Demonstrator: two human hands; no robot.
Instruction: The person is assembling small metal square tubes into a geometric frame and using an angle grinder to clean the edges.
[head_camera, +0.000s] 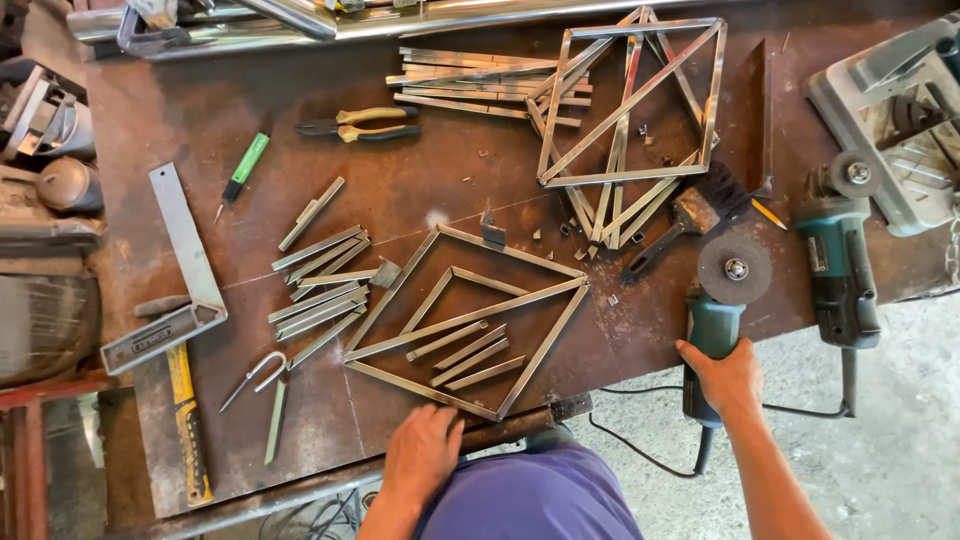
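Note:
My left hand (422, 452) rests flat on the near edge of the rusty workbench (420, 190), just below a diamond-shaped frame of steel strips (465, 320) with short strips laid inside it. My right hand (722, 378) grips the body of a teal angle grinder (722, 300) lying at the bench's right edge, its grinding disc facing up. The grinder's black cable hangs down beside my arm.
A second angle grinder (838, 260) lies to the right, near a grey machine (900, 120). Stacked diamond frames (630, 120), a wire brush (690, 222), cut strips (320, 290), pliers (358, 124), a screwdriver (243, 168), a steel square (180, 270) and a yellow-handled hammer (185, 420) lie about.

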